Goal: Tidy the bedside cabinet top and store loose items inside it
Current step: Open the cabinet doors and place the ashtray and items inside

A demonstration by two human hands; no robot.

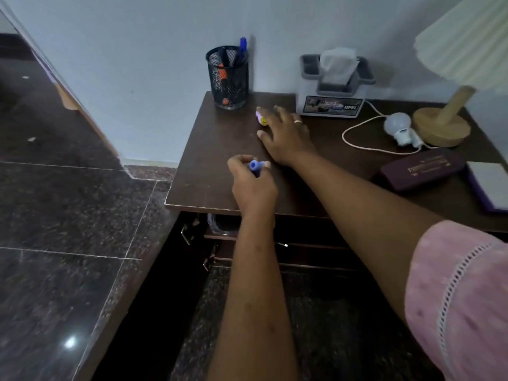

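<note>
Dark brown cabinet surface (pixel 214 171) is sitting against the wall, its door below hanging open. A small blue cylinder (pixel 255 166) is lying near the front edge, at six o'clock from the mesh pen cup (pixel 228 78) in the back-left corner. A lilac-and-yellow piece (pixel 261 119) is lying at four o'clock from that cup.

Lampshade (pixel 467 37) and notebook (pixel 489 185) cut off at right edge — cabinet interior (pixel 302 232) too dark.
</note>
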